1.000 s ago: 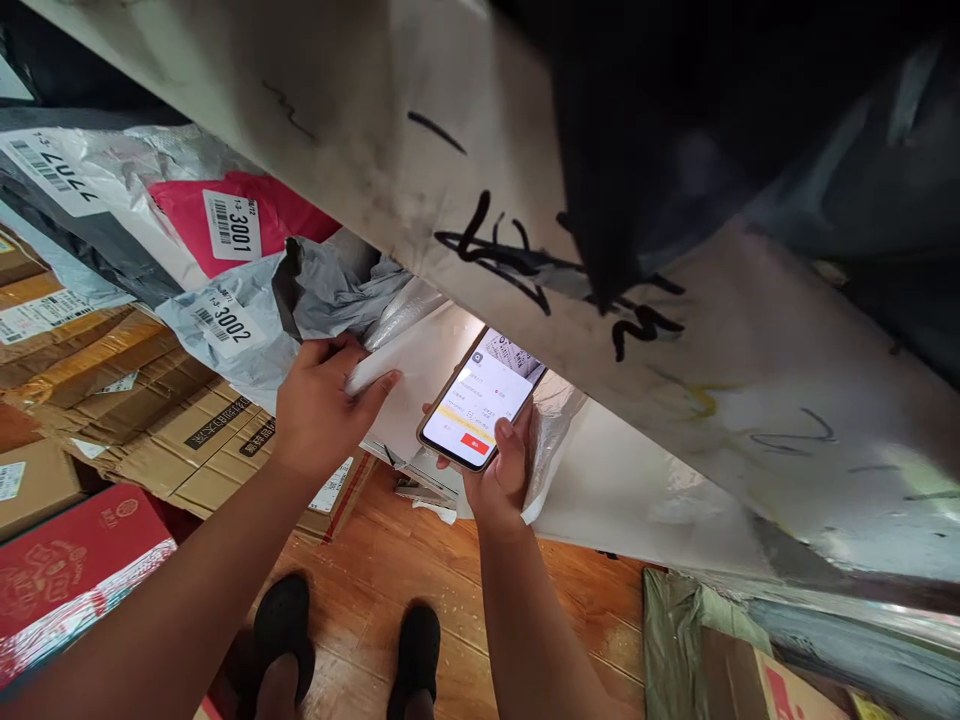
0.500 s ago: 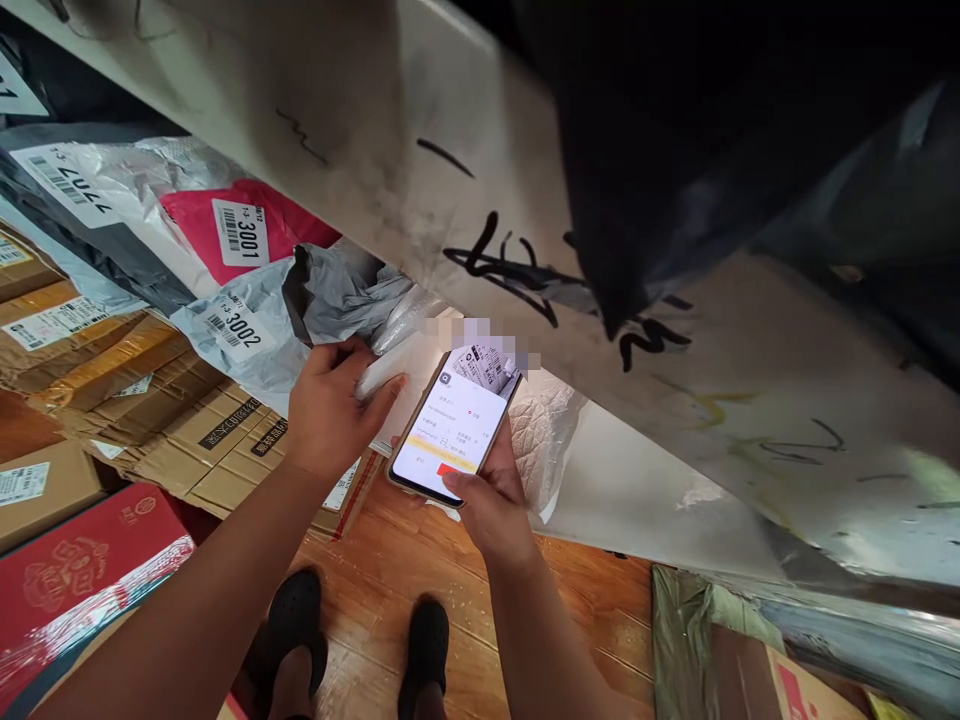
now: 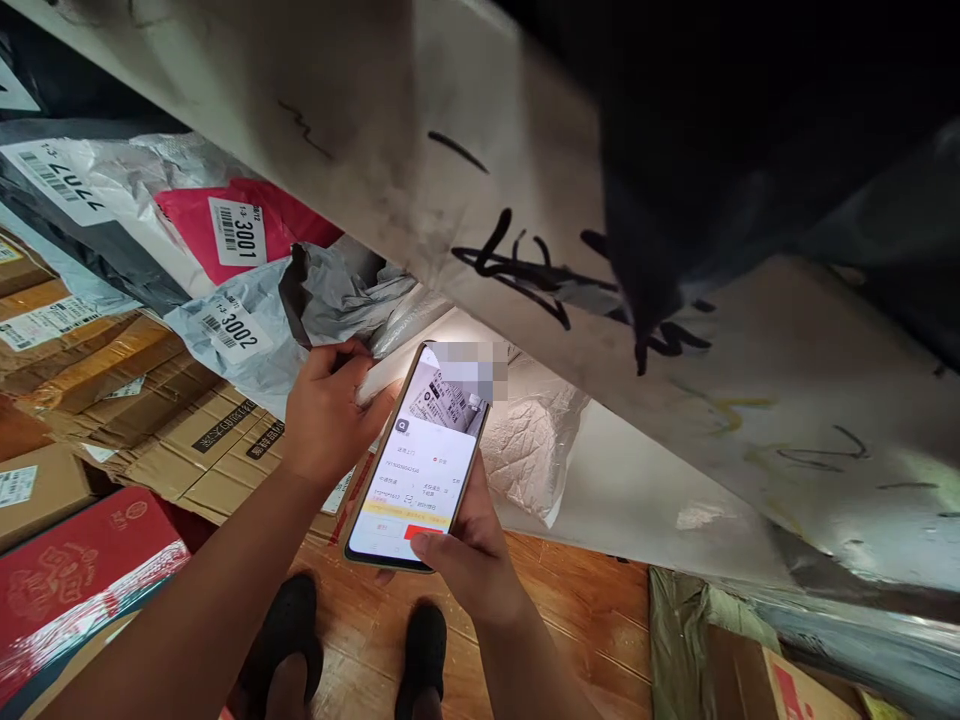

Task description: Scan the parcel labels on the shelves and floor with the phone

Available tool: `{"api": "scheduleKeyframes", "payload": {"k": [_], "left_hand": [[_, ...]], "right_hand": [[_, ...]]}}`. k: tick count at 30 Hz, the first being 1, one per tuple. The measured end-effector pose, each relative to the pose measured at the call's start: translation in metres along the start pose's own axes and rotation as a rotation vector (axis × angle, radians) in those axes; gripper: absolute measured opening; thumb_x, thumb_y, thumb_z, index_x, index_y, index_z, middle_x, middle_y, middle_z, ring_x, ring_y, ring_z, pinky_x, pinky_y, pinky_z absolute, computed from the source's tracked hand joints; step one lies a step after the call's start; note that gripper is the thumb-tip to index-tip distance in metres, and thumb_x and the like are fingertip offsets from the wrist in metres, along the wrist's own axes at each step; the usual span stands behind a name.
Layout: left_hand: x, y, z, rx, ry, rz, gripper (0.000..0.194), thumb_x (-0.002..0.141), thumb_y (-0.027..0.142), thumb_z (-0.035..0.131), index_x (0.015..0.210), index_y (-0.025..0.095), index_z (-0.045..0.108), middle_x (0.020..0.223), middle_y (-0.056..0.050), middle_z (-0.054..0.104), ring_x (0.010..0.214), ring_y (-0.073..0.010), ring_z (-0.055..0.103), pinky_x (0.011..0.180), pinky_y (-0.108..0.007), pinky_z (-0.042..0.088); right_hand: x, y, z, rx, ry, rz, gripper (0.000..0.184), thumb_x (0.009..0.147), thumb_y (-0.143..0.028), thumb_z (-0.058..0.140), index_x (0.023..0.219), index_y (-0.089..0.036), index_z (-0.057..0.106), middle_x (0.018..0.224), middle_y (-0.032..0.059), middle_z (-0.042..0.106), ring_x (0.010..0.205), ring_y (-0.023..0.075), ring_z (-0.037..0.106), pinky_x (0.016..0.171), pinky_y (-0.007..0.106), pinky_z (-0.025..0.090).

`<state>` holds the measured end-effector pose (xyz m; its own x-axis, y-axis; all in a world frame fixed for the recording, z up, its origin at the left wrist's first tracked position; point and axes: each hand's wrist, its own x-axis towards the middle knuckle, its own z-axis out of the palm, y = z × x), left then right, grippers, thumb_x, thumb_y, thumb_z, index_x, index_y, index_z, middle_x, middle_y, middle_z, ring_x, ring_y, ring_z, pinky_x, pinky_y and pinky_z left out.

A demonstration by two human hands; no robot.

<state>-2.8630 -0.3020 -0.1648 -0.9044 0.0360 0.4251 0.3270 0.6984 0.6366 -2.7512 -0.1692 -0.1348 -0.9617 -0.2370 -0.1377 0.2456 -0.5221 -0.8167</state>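
Note:
My right hand (image 3: 469, 555) grips a lit smartphone (image 3: 420, 455) by its lower end, thumb on the bottom of the screen. The screen faces me and shows a scanning app with a label picture at the top. My left hand (image 3: 326, 415) pinches the edge of a white plastic parcel (image 3: 540, 440) that lies on a shelf under a slanted white shelf board (image 3: 465, 170) with black scribbles. A grey parcel bag labelled 3002 (image 3: 247, 325) lies just left of that hand.
A pink parcel labelled 3001 (image 3: 232, 225) and other bags lie at the upper left. Cardboard boxes (image 3: 112, 400) and a red box (image 3: 75, 565) are stacked at the left. My two black shoes (image 3: 352, 650) stand on the wooden floor; more boxes lie at the lower right.
My right hand has pulled the phone down and toward me, away from the white parcel. The left hand has kept its hold on the parcel's edge.

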Motion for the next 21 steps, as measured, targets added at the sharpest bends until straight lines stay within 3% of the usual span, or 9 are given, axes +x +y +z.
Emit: {"api": "scheduleKeyframes", "payload": {"k": [6, 10, 15, 21], "left_hand": [[0.0, -0.002, 0.0, 0.006, 0.006, 0.038, 0.03, 0.082, 0.045, 0.055, 0.085, 0.018, 0.065, 0.101, -0.01, 0.06, 0.1, -0.0241, 0.057, 0.086, -0.035, 0.049], [0.0, -0.003, 0.001, 0.021, 0.019, 0.073, 0.029, 0.083, 0.044, 0.055, 0.086, 0.017, 0.065, 0.1, -0.01, 0.059, 0.098, -0.0227, 0.057, 0.086, -0.034, 0.05], [0.001, -0.002, 0.001, 0.038, 0.024, 0.083, 0.03, 0.082, 0.044, 0.055, 0.087, 0.017, 0.065, 0.098, -0.009, 0.06, 0.098, -0.0225, 0.057, 0.084, -0.033, 0.05], [0.001, 0.0, -0.001, 0.036, 0.001, 0.068, 0.029, 0.082, 0.044, 0.055, 0.087, 0.017, 0.065, 0.099, -0.009, 0.06, 0.098, -0.0225, 0.056, 0.084, -0.033, 0.049]], "right_hand": [[0.0, 0.007, -0.007, 0.02, 0.042, -0.024, 0.055, 0.074, -0.015, 0.066, 0.116, -0.031, 0.035, 0.098, -0.0012, 0.067, 0.072, 0.0187, 0.07, 0.047, 0.029, 0.06], [0.001, 0.009, -0.012, 0.044, 0.119, -0.035, 0.065, 0.07, -0.01, 0.065, 0.121, -0.032, 0.032, 0.095, -0.0026, 0.068, 0.068, 0.0168, 0.068, 0.044, 0.025, 0.058], [0.001, 0.011, -0.014, -0.015, 0.168, -0.009, 0.074, 0.069, -0.015, 0.067, 0.129, -0.031, 0.025, 0.095, -0.001, 0.069, 0.073, 0.0188, 0.068, 0.044, 0.025, 0.057], [0.0, 0.009, -0.013, -0.044, 0.193, -0.002, 0.069, 0.07, -0.015, 0.066, 0.126, -0.032, 0.029, 0.097, -0.0014, 0.068, 0.079, 0.021, 0.069, 0.045, 0.027, 0.058]]}}
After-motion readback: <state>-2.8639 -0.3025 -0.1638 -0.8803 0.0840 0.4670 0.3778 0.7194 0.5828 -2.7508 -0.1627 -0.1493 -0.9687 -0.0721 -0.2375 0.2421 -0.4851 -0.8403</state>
